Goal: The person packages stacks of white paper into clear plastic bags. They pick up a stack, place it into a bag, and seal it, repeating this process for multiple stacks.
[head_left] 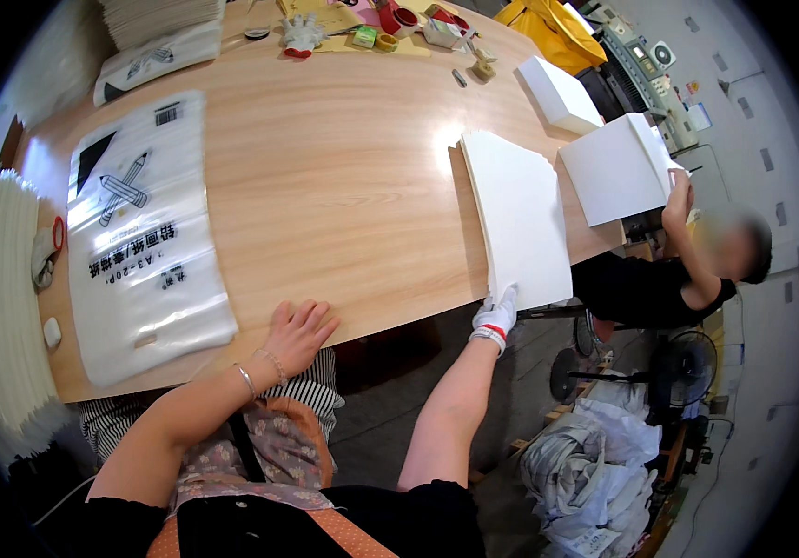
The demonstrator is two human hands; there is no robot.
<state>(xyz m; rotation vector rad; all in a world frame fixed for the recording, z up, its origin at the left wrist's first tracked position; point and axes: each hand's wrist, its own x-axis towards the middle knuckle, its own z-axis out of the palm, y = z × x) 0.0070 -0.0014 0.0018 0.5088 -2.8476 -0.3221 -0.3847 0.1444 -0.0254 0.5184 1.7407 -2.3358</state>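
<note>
My right hand (496,321), in a white glove with a red band, grips the near edge of a stack of white paper sheets (520,219). Its thumb lies on top; the other fingers are hidden under the stack. The stack's sheets fan slightly along the left side, and its near end reaches the table edge. Bare, my left hand (302,333) rests on the front edge of the wooden table (334,195), fingers spread, holding nothing. To its left lies a pile of clear plastic bags (148,288) printed with crossed pencils.
Another person (687,251) handles large white sheets (613,167) at the right. A white paper block (559,93) lies beyond. Along the back are a glove (303,35), tape rolls (386,42) and a yellow bag (553,33). Tall stacks (9,307) line the left.
</note>
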